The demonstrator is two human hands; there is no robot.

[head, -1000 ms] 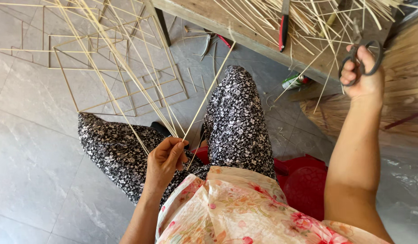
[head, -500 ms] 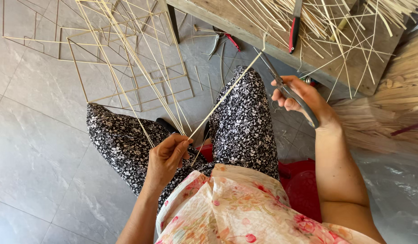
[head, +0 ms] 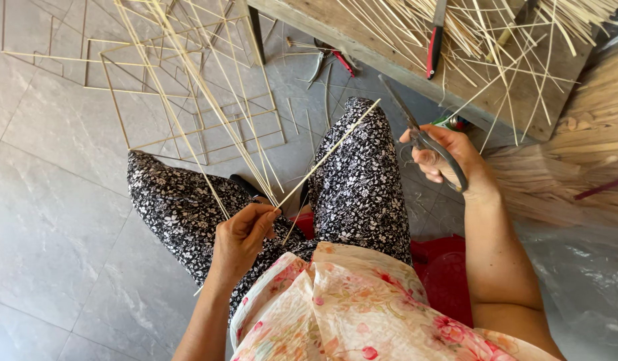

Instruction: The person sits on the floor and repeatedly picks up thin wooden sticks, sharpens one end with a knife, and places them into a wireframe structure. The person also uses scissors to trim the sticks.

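My left hand (head: 240,235) pinches a bundle of thin pale bamboo sticks (head: 208,113) low in front of my lap; the sticks fan up and away to the left, and one stick (head: 332,150) slants up to the right across my knee. My right hand (head: 446,157) grips dark metal scissors (head: 419,130), blades pointing up-left toward the end of that slanting stick, a short gap away. I sit with both legs in black-and-white floral trousers (head: 359,180).
Square frames of thin sticks (head: 188,100) lie on the grey tiled floor ahead. A wooden bench (head: 523,100) at top right carries loose sticks and a red-handled knife (head: 434,40). Pliers (head: 329,59) lie on the floor. Piled straw (head: 589,154) at right; a red seat (head: 449,274).
My right hand came down from the bench with the scissors and moved left toward the slanting stick. The left hand kept its hold on the sticks.
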